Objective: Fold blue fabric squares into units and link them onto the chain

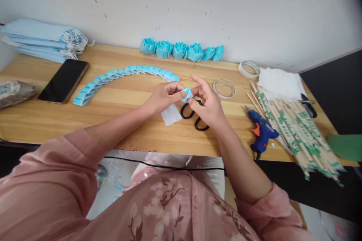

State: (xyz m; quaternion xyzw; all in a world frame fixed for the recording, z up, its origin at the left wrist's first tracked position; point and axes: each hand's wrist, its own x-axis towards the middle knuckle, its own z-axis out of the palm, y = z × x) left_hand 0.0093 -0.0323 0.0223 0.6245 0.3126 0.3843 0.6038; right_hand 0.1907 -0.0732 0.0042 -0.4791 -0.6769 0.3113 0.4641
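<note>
Between both sets of fingertips is a small folded piece of light-blue fabric (186,94). My left hand (165,97) pinches it from the left, thumb on top. My right hand (207,101) grips its right edge with thumb and finger, the index finger raised. Just behind my left hand, a curved row of folded blue petals (124,72) arcs across the table. Under my hands lie scissors with black handles (201,123), their blades mostly hidden by my right hand. A white square of fabric (171,115) rests below my left hand.
Several blue fabric flowers (180,50) line the wall. At left are stacked face masks (39,37), a phone (64,81) and a wrapped bundle (15,93). Tape rolls (224,89), a blue glue gun (262,131), wrapped chopsticks (299,131) and white sheets (280,83) occupy the right.
</note>
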